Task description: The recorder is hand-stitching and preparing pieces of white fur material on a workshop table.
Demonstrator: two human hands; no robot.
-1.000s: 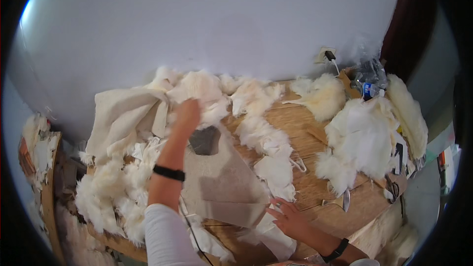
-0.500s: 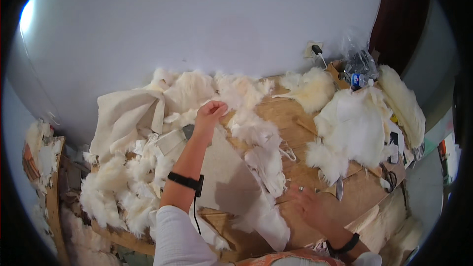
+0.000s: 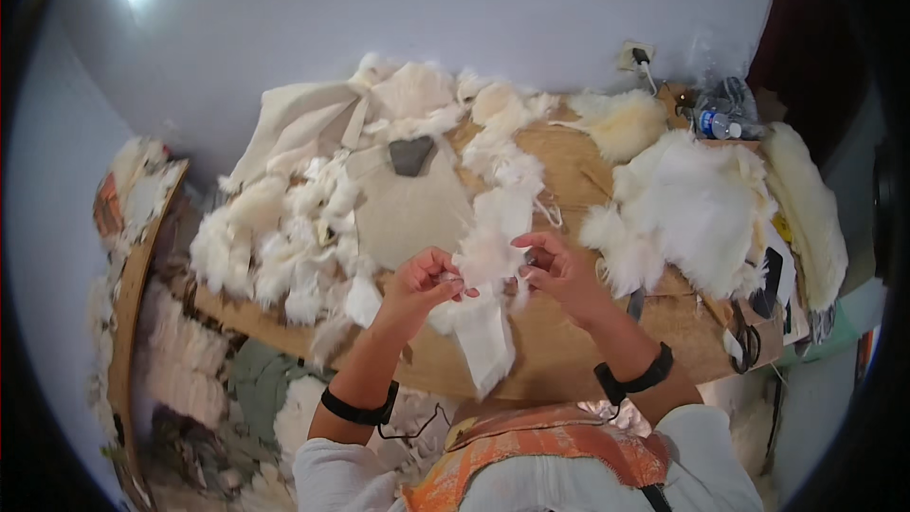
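One small, fluffy tuft of white fur (image 3: 485,251) lies between two bare hands, in front of the person and above the near part of a brown wooden worktop (image 3: 569,360). The grip of the left hand (image 3: 424,286) pinches its left edge between thumb and fingers; the grip of the right hand (image 3: 564,283) pinches the opposite edge. The exact contact points are blurred. Below the tuft hangs one narrow white strip of hide (image 3: 486,346), its upper part hidden. Each forearm bears one black wristband, two in all.

Behind the left hand lies one flat beige sheet (image 3: 393,213), partly covered by the hands, bearing one dark grey angular patch (image 3: 410,156). A second beige sheet (image 3: 299,123), folded, lies at the back left. The white fur scraps (image 3: 294,218) at left overlap too closely to count. To the right are three larger pelts: one broad white (image 3: 687,209), one yellowish (image 3: 621,123) and one long cream (image 3: 806,218). Beyond stands one clear plastic bottle (image 3: 718,124), tilted. One pair of dark-handled scissors (image 3: 749,346) lies near the right edge, its blades hard to make out.
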